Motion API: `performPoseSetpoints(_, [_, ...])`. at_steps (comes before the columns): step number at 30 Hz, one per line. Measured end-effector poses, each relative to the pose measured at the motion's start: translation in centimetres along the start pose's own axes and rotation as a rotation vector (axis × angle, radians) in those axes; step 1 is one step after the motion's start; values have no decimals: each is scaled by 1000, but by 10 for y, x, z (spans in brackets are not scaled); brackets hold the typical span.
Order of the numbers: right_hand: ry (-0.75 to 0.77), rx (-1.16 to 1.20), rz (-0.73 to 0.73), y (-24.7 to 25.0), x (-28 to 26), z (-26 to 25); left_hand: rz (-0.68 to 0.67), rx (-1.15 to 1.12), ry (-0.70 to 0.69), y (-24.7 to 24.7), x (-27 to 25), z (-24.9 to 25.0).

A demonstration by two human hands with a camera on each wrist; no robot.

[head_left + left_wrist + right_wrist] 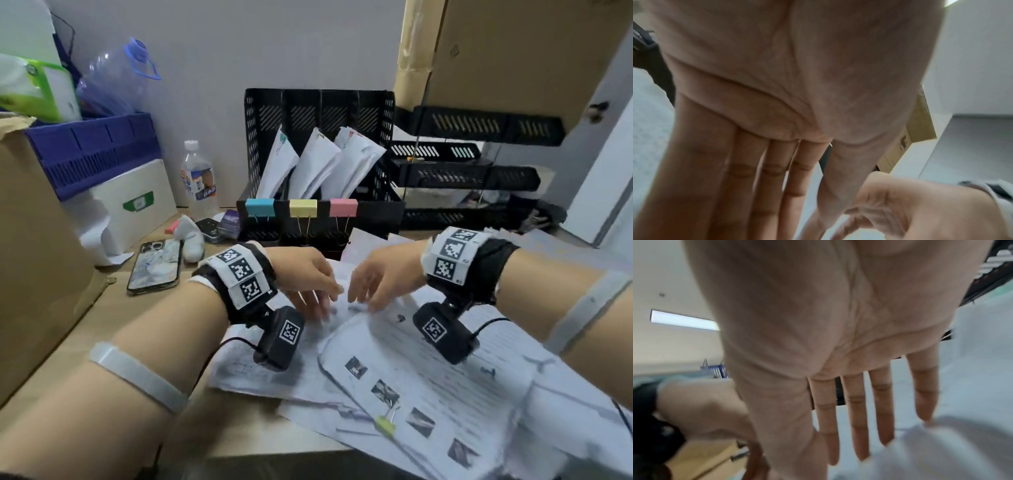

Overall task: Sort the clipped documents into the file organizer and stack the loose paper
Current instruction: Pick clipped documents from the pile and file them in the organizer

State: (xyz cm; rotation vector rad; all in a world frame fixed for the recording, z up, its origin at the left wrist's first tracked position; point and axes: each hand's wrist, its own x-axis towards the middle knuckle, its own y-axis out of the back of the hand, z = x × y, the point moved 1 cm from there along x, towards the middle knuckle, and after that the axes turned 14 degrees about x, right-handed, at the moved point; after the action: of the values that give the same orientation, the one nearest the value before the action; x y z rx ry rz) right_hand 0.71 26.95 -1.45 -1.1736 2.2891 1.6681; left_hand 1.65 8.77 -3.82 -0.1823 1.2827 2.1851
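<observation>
Loose printed sheets (411,370) lie scattered over the near desk. One bundle among them carries a green binder clip (386,426). My left hand (315,291) and right hand (370,287) hover side by side just above the papers, fingers straight and spread, holding nothing. The wrist views show both palms flat, left hand (760,178) and right hand (869,410), fingertips near the white paper (941,451). Behind stands the black file organizer (322,212) with three clipped bundles (322,164) in its slots and blue (260,207), yellow (303,208) and pink (343,207) clips on its front wall.
A phone (156,267) lies left of my left wrist. A water bottle (198,178), a white box (137,202) and a blue crate (96,150) stand at the back left. Black stacked trays (472,171) sit right of the organizer, under a cardboard box (513,51).
</observation>
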Motion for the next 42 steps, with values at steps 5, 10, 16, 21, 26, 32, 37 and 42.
performPoseSetpoints(5, [-38,-87,71,-20,-10,22,-83,121,24,-25,1,14])
performPoseSetpoints(10, [-5,-193,222,-28,-6,34,-68,72,-47,-32,0,13])
performPoseSetpoints(16, [105,-57,504,-7,-15,46,199,-266,-46,-22,-4,-9])
performPoseSetpoints(21, [71,198,801,19,-18,62,279,-571,-74,-18,-7,-21])
performPoseSetpoints(26, [-17,343,864,16,-17,71,302,-577,-25,-18,-7,-35])
performPoseSetpoints(32, [-83,421,863,9,-16,74,365,-668,7,-20,-5,-44])
performPoseSetpoints(37, [-84,499,912,13,-18,69,376,-941,-17,-22,-10,-38])
performPoseSetpoints(42, [-76,577,954,15,-19,62,458,-1089,-61,-20,-12,-35])
